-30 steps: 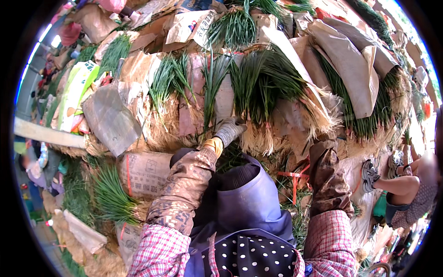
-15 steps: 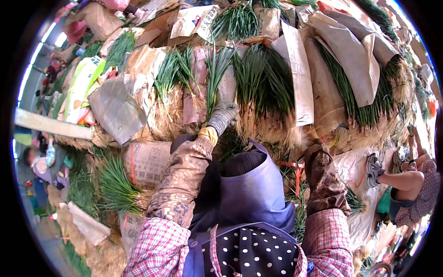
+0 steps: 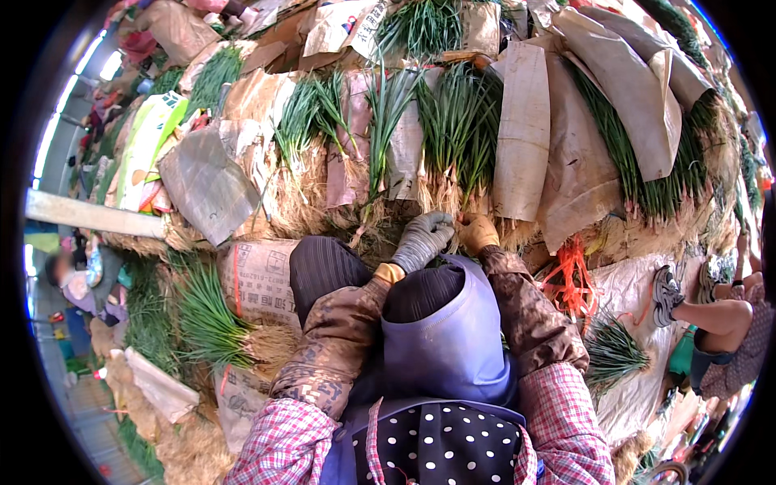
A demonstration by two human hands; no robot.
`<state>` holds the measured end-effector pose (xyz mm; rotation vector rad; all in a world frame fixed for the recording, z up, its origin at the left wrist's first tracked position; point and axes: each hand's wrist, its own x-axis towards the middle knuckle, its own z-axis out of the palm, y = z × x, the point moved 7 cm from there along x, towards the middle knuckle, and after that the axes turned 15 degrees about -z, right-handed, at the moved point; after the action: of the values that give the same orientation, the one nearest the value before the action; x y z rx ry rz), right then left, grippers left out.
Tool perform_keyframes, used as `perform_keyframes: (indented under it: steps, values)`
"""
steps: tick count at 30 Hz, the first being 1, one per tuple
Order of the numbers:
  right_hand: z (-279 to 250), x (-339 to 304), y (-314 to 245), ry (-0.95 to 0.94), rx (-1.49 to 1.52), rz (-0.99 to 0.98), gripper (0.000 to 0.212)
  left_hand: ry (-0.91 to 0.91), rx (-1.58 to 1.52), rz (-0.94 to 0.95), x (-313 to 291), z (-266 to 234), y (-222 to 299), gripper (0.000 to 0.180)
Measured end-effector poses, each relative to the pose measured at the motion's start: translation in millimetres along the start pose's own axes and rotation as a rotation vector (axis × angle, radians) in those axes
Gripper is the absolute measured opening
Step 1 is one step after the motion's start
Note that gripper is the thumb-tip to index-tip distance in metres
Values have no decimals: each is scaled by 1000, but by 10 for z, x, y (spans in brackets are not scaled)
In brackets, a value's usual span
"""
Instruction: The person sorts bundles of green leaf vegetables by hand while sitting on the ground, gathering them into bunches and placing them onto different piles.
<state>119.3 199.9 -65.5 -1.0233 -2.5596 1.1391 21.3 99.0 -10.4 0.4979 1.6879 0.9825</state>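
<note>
Green onion seedlings [image 3: 457,121] lie in a thick bunch ahead of me, leaves pointing away and pale roots towards me. At those root ends my hands are close together. My left hand [image 3: 424,241], in a grey knitted glove, is curled with its fingertips by the roots; what it holds is hidden. Beside it my right hand [image 3: 477,232], in a tan-yellow glove, has thumb and fingers drawn together at the root ends. A narrower seedling bunch [image 3: 390,121] lies to the left. Just right of the bunch, a tan sack strip [image 3: 521,133] covers some leaves.
More seedlings [image 3: 303,121] and a grey sheet [image 3: 210,186] lie left. Folded sacking [image 3: 626,89] covers bunches at right. Red plastic ties [image 3: 572,279] hang near my right forearm. Loose bunches [image 3: 212,319] flank my knees. Another person's legs [image 3: 715,323] are at far right.
My right hand has come left from beneath the sack strip's lower end, and my left hand has moved right and nearer me. The strip now lies flatter over the bunch's right side.
</note>
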Motion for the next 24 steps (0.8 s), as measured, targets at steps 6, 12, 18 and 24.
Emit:
perform_keyframes:
  steps: [6, 12, 18, 24]
  values:
    - [-57, -398, -255, -127, 433, 1, 35, 142, 106, 38, 172, -75, -140, 27]
    - [-66, -769, -393, -414, 565, -158, 39, -250, -74, -234, 83, 338, -222, 26]
    - [-435, -389, -408, -74, 381, -173, 52, 60, -45, -180, 157, 199, -100, 23]
    - [-340, -294, -223, 281, 858, 284, 33, 182, 265, -77, 118, 157, -18, 29]
